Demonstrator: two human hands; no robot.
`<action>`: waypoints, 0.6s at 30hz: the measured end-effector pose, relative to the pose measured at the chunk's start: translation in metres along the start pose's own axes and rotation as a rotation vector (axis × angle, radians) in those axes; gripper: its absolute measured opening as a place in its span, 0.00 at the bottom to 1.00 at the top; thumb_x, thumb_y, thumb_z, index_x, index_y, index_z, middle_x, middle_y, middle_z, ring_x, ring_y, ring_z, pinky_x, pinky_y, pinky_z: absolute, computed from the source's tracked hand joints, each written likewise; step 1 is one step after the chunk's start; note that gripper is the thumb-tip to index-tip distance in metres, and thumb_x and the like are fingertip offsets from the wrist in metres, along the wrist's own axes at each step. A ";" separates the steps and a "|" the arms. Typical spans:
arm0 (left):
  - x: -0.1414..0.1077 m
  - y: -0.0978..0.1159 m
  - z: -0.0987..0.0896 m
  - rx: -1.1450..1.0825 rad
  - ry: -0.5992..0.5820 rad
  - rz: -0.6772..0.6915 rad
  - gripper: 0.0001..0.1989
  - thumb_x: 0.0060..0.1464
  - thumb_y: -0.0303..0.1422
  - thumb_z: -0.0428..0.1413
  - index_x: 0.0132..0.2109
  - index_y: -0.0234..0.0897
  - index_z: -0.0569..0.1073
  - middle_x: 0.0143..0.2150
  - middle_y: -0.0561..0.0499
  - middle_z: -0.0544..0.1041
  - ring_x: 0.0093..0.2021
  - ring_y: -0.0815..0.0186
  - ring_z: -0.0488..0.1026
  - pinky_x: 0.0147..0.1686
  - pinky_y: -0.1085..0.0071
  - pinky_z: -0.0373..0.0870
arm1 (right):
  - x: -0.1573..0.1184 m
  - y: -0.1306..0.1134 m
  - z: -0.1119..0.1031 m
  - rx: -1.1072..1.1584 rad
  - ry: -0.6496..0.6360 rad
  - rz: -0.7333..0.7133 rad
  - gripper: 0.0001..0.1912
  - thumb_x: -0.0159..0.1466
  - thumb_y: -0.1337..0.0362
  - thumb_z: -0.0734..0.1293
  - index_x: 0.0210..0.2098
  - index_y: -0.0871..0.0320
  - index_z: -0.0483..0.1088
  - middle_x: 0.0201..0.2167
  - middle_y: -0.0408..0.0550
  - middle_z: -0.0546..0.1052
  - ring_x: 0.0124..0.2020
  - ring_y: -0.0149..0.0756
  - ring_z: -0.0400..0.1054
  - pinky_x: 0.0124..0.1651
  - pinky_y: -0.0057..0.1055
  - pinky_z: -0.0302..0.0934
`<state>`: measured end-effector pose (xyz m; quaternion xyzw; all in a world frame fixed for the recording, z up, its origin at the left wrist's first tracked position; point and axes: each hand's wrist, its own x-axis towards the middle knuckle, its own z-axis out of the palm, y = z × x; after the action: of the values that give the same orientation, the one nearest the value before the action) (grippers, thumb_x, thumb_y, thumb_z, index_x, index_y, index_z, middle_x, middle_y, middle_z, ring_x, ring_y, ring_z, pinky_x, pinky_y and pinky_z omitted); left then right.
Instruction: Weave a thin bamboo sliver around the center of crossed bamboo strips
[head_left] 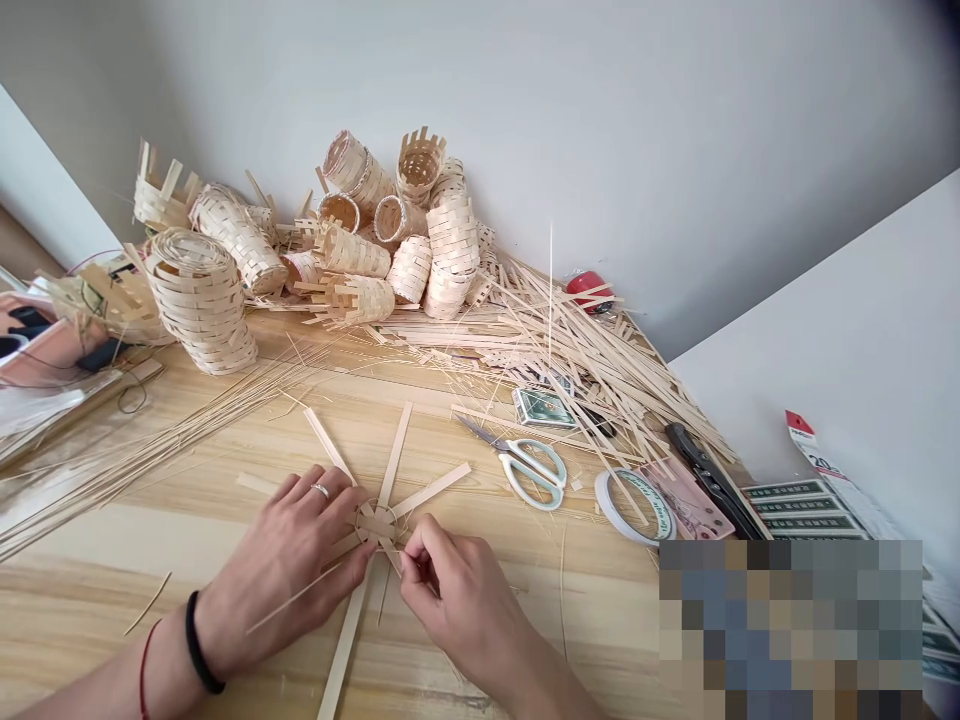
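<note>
Flat pale strips cross in a star shape (377,522) on the wooden table, with a thin strand looped around their centre. My left hand (300,550), wearing a ring, presses its fingers onto the star's left side and holds it down. Just right of the centre, my right hand (457,590) pinches the thin strand (396,562) between thumb and forefinger. One long strip (346,640) runs from the centre toward the table's near edge. Another thin strand end lies across the back of my left hand.
Woven baskets (352,248) are heaped at the back, near a strip pile (592,340). Scissors (534,470), a tape roll (636,506), a green box (544,408) and a black-handled tool (712,475) lie to the right. Thin strands (187,430) spread left.
</note>
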<state>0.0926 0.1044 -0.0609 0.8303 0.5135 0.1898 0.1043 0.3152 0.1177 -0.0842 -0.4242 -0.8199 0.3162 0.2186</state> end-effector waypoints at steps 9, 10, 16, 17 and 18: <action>-0.002 0.001 0.011 -0.069 -0.065 -0.051 0.22 0.61 0.36 0.63 0.60 0.42 0.68 0.54 0.46 0.73 0.53 0.50 0.67 0.52 0.50 0.66 | 0.001 0.000 0.005 -0.030 0.046 -0.043 0.08 0.65 0.73 0.60 0.33 0.53 0.59 0.21 0.38 0.70 0.19 0.29 0.63 0.25 0.25 0.54; -0.001 0.001 0.011 -0.087 -0.069 -0.059 0.22 0.61 0.36 0.63 0.59 0.43 0.68 0.53 0.46 0.73 0.53 0.50 0.67 0.52 0.51 0.66 | 0.001 0.000 0.004 -0.032 0.052 -0.048 0.09 0.65 0.73 0.60 0.33 0.53 0.59 0.21 0.37 0.69 0.18 0.29 0.63 0.25 0.25 0.53; 0.001 0.002 0.013 -0.150 -0.062 -0.084 0.18 0.60 0.32 0.63 0.54 0.42 0.68 0.51 0.47 0.72 0.50 0.51 0.66 0.50 0.51 0.65 | 0.002 0.001 0.005 -0.025 0.056 -0.047 0.08 0.64 0.74 0.60 0.33 0.53 0.59 0.21 0.37 0.69 0.18 0.29 0.62 0.25 0.25 0.53; 0.001 0.002 0.013 -0.156 -0.058 -0.085 0.18 0.60 0.32 0.63 0.54 0.42 0.68 0.51 0.47 0.72 0.50 0.51 0.66 0.50 0.51 0.64 | 0.002 0.001 0.005 -0.024 0.058 -0.047 0.08 0.64 0.73 0.60 0.33 0.53 0.59 0.21 0.37 0.69 0.18 0.29 0.62 0.25 0.25 0.53; 0.000 0.002 0.013 -0.162 -0.056 -0.086 0.19 0.59 0.32 0.63 0.54 0.42 0.67 0.51 0.47 0.72 0.50 0.51 0.66 0.50 0.51 0.64 | 0.002 0.001 0.005 -0.021 0.058 -0.047 0.08 0.64 0.74 0.60 0.33 0.53 0.59 0.21 0.37 0.69 0.19 0.29 0.62 0.25 0.25 0.53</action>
<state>0.0999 0.1041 -0.0714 0.8014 0.5285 0.2028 0.1932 0.3116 0.1180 -0.0882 -0.4162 -0.8262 0.2898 0.2453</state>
